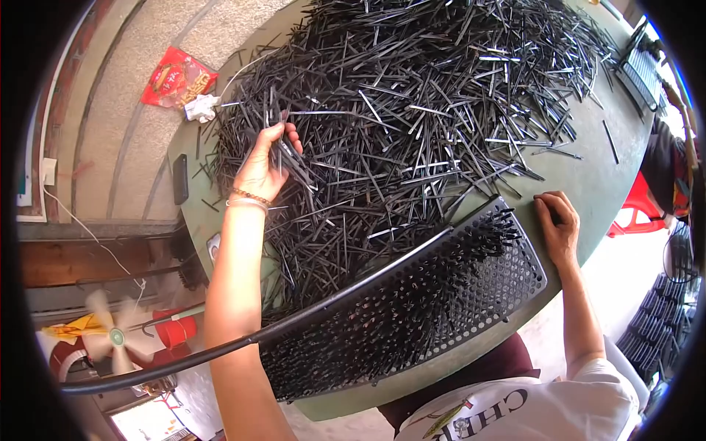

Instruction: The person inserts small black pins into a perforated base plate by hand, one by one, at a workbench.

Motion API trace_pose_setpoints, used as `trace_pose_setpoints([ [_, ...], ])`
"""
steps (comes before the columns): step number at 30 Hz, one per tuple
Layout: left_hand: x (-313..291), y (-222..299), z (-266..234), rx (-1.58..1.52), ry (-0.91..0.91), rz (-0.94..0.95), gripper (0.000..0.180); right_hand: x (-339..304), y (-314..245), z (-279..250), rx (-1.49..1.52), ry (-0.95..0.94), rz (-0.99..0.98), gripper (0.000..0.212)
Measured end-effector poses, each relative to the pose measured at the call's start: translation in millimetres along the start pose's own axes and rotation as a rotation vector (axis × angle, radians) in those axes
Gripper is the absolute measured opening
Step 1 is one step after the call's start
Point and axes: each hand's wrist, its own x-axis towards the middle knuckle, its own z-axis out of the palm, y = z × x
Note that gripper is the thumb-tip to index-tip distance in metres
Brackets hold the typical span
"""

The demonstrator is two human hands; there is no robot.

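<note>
My left hand (265, 158), with a beaded bracelet on its wrist, is closed around a small bunch of thin black strips (294, 167). It is raised over the left part of a large pile of loose black strips (382, 125) on a green table (588, 187). My right hand (557, 224) rests on the table near its right edge, its fingers curled in, with nothing visible in them. Left of that hand a black perforated tray (526, 268) lies along the near edge. Many short black pieces (390, 316) stand upright in its holes.
A red snack packet (176, 79) and a crumpled white tissue (201, 108) are beyond the left edge. A fan (118, 336) turns at lower left. A ribbed dark rack (640, 73) stands far right, near a red stool (638, 209) and stacked black racks (654, 316).
</note>
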Motion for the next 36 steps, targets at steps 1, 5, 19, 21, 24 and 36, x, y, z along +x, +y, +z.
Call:
trace_pose_setpoints([
  [1, 0, -1, 1, -0.002, -0.025, -0.013, 0.023, 0, -1, 0, 0.001, 0.002, 0.001, 0.009],
  [5, -1, -7, 19, 0.187, 0.122, 0.129, 0.035, 0, 2, -1, -0.008, 0.006, -0.002, 0.009],
  [19, 11, -24, 7, 0.338, 0.191, 0.475, 0.027, 1, -2, 0, -0.01, 0.019, -0.024, 0.008],
  [21, 9, -5, 9, 0.311, 0.144, 0.508, 0.023, 0, -4, -3, 0.005, 0.008, -0.02, 0.008],
  [24, 5, 24, 16, 0.171, 0.158, 0.468, 0.019, -7, 10, -2, 0.229, 0.021, 0.095, 0.012],
  [36, -11, 67, -9, -0.204, 0.455, 0.058, 0.017, -34, -46, -1, 0.822, -0.338, 0.348, 0.056],
])
